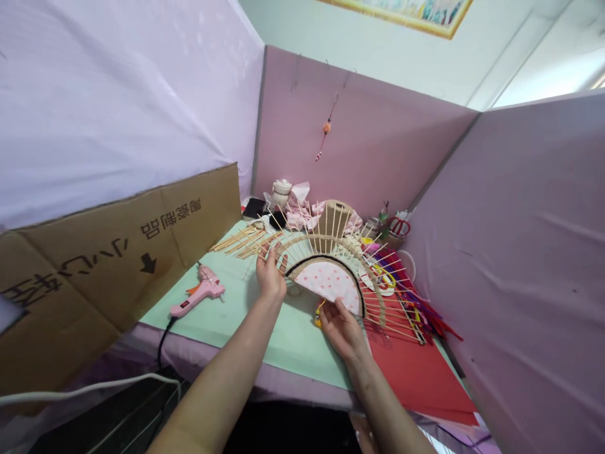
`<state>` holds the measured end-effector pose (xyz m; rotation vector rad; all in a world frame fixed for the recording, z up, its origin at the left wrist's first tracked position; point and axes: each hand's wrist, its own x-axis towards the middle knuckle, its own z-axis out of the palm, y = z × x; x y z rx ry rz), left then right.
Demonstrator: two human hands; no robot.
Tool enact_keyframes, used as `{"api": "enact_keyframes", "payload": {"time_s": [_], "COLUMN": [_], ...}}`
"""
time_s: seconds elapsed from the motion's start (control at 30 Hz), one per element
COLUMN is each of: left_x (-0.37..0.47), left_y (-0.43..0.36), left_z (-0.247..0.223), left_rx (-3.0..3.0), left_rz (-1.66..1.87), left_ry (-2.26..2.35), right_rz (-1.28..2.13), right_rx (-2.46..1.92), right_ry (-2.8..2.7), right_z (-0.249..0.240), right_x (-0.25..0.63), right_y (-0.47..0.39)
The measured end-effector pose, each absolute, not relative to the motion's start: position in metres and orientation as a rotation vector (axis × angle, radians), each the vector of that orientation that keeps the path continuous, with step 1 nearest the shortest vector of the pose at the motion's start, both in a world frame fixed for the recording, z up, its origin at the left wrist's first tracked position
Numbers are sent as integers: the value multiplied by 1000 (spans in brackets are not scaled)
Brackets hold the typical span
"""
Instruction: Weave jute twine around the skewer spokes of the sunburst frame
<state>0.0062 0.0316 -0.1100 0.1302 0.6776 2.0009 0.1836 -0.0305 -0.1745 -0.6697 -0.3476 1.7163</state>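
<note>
A fan-shaped piece (326,282) is held above the green tabletop, with a pink dotted half circle, a black curved edge, thin sticks radiating outward and a twine band across them. My left hand (271,272) grips its left end, thumb and fingers around the sticks there. At the lower right of the half circle, my right hand (341,328) holds the straight edge between thumb and fingers. A small yellow item (318,315) shows beside the right fingertips; whether it is touched cannot be made out.
A pink glue gun (201,293) lies at left, near a cardboard panel (118,252). Loose sticks (246,241), a twine roll (333,221) and a white jar (280,192) are at the back. Red sheets (416,372) and coloured pipe cleaners (420,302) lie at right.
</note>
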Motion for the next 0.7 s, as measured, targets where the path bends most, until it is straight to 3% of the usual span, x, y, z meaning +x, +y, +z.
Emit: {"api": "enact_keyframes", "payload": {"time_s": [0.17,0.5,0.7], "left_x": [7,-2,-19], "left_y": [24,10,19], "left_z": [-99,-12,0], "left_rx": [169,494,474], "left_rz": [1993,1989,1966], "left_ry": [614,362,404], "right_rz": [1706,1615,1398], "right_rx": [-623,-510,-736], "right_ry": [-383,-496,-1005], "right_z": [-172,-139,-159], "right_x": [183,152,157], "right_y": [-36,-21,-18]}}
